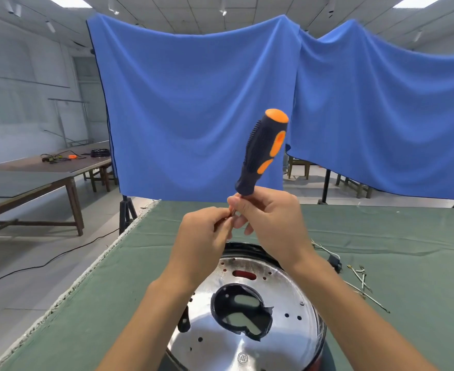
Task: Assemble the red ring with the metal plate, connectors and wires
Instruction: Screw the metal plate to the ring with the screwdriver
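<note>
A worktop (397, 226) covered in green cloth (its left edge frayed white) carries a round metal plate (282, 295) with a dark-rimmed central opening at the near edge; loose wires (362, 287) and a small black connector (335, 262) lie to the plate's right.

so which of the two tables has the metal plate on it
The near table, covered in green cloth, right under the hands; the shiny metal plate lies on it. The brown wooden table at far left holds only cables and small items.
</note>
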`<state>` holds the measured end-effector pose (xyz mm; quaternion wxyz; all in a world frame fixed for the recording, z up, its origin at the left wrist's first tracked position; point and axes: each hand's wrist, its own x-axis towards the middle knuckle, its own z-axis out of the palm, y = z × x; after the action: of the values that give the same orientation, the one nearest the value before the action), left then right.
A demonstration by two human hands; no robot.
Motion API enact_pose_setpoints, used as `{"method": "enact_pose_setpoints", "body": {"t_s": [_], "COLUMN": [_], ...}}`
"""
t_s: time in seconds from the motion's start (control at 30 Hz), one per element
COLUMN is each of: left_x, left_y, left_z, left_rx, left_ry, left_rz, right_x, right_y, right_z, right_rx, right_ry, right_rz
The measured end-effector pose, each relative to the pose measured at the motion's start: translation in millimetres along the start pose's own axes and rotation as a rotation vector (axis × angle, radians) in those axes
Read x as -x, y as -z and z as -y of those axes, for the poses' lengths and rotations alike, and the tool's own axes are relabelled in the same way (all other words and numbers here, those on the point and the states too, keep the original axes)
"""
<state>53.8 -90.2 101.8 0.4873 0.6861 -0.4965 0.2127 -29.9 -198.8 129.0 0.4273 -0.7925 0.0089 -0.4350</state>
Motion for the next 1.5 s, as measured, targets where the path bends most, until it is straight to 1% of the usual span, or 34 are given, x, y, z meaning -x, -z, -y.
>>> {"method": "enact_pose_setpoints", "body": {"t_s": [0.1, 0.17, 0.27, 0.33, 0.43, 0.5, 0.6, 0.67, 0.73, 0.87, 0.97, 1.07, 1.17, 1.3, 1.5], "left_x": [1.4, 4.8, 11.3, 16.3, 23.7, 26.3, 26.5, 25.9, 24.2, 18.6, 17.7, 18.6, 19.4, 19.2, 19.0], "left_y": [-1.2, 0.4, 0.4, -4.2, -10.2, -11.8, -11.6, -11.7, -10.6, -7.8, -9.3, -9.2, -8.6, -9.7, -9.7], "left_z": [8.8, 20.1, 35.8, 42.2, 48.6, 52.6, 55.2, 54.2, 52.3, 51.9, 54.9, 58.6, 61.9, 63.1, 62.8], "left_rx": [-0.046, -0.148, -0.328, -0.418, -0.469, -0.494, -0.554, -0.550, -0.527, -0.555, -0.502, -0.509, -0.552, -0.537, -0.546], "left_ry": [0.143, 0.242, 0.270, 0.272, 0.352, 0.386, 0.377, 0.401, 0.447, 0.515, 0.539, 0.540, 0.501, 0.498, 0.491], "left_rz": [0.047, 0.104, 0.306, 0.448, 0.599, 0.656, 0.689, 0.698, 0.695, 0.680, 0.654, 0.623, 0.596, 0.594, 0.600], "right_x": [-4.7, -9.4, -13.9, -13.8, -10.2, -7.6, -8.3, -10.5, -12.4, -13.7, -13.9, -12.8, -11.7, -11.0, -9.6], "right_y": [-3.7, -2.6, 3.8, 8.6, 12.9, 12.9, 10.7, 8.5, 6.1, 2.8, 1.3, -1.5, -4.8, -7.1, -5.1], "right_z": [-7.0, -12.1, -21.3, -27.8, -37.6, -43.8, -53.1, -57.3, -60.0, -62.3, -62.8, -62.3, -62.7, -64.0, -63.5], "right_rx": [0.067, 0.070, 0.027, 0.011, -0.009, -0.026, -0.033, -0.031, -0.048, -0.081, -0.064, -0.074, -0.060, -0.030, -0.054], "right_ry": [-0.020, -0.042, -0.092, -0.093, -0.079, -0.082, -0.091, -0.090, -0.093, -0.084, -0.069, -0.067, -0.066, -0.073, -0.103], "right_rz": [-0.036, -0.083, -0.145, -0.171, -0.207, -0.234, -0.244, -0.250, -0.248, -0.237, -0.201, -0.158, -0.123, -0.101, -0.080]}}
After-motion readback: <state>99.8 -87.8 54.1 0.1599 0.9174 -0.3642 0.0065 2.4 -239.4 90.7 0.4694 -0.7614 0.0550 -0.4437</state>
